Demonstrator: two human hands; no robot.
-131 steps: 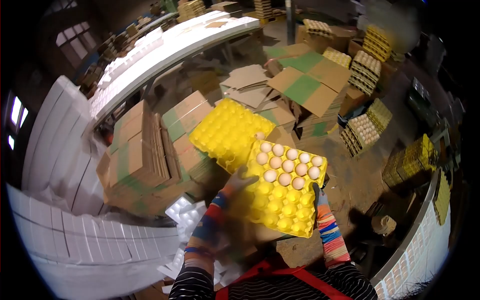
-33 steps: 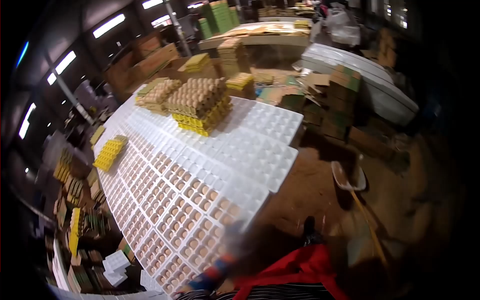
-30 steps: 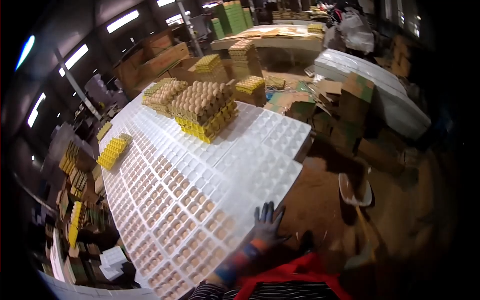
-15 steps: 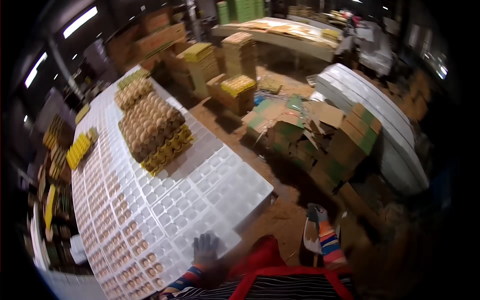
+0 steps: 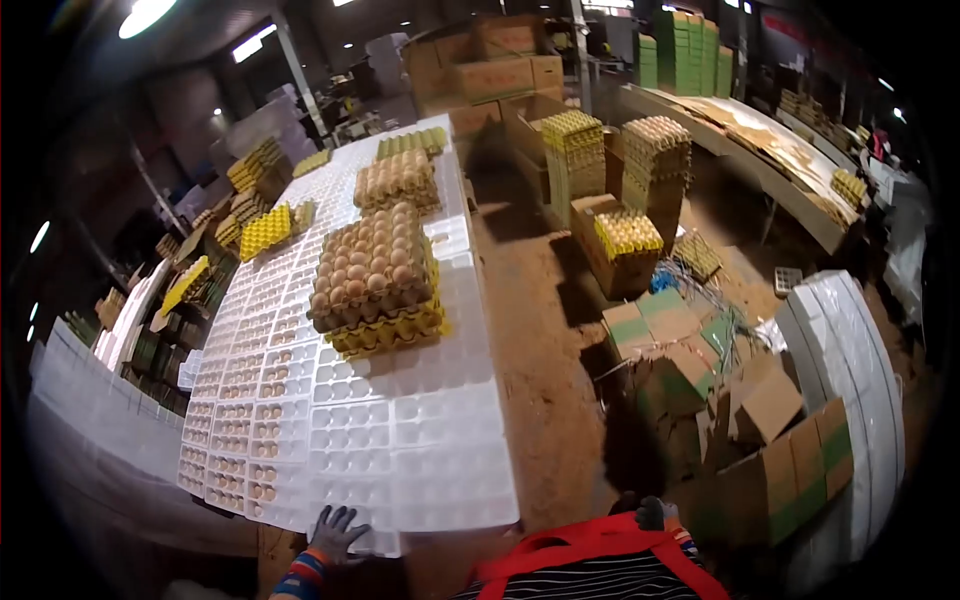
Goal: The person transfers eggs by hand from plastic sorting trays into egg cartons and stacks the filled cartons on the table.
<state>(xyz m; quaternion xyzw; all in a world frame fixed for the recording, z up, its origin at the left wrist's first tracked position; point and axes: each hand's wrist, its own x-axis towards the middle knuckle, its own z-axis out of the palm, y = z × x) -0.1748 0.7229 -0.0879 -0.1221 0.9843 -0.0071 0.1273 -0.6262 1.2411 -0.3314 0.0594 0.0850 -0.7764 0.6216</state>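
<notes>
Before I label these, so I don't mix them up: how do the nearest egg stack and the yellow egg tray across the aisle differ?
The egg stack has brownish trays above yellow ones; the egg tray is yellow. The egg stack stands on white trays, the egg tray on a cardboard box. Both show eggs on top.

A long table (image 5: 468, 531) carries rows of white trays (image 5: 352, 438), some holding eggs (image 5: 263, 473).

Dim hall, bright overhead lamps (image 5: 147, 16), dark floor shadows, fisheye curvature, black corners.
</notes>
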